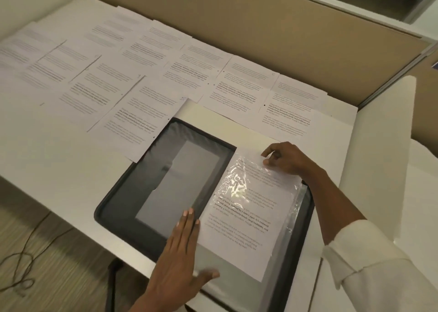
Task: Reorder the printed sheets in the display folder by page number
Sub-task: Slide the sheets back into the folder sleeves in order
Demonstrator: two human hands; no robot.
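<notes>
Fingers: left hand (182, 252) lay flat, fingers (188, 219) straight and together; right hand (285, 160) pinched the far corner of the white printed sheet (246, 219).
Hidden: page numbers were blurred; sheet possibly sat inside a crinkled clear sleeve (292, 214).
Axis: lengthwise away from the person, top edge far.
Position: on the right half of the black display folder (123, 193), between both hands.

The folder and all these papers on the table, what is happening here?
A person is working at an open folder on the table. The left hand lies flat on the folder's middle. The right hand pinches with its fingers the top edge of a printed sheet that sits partly inside a clear sleeve. Many other sheets lie spread behind.
</notes>
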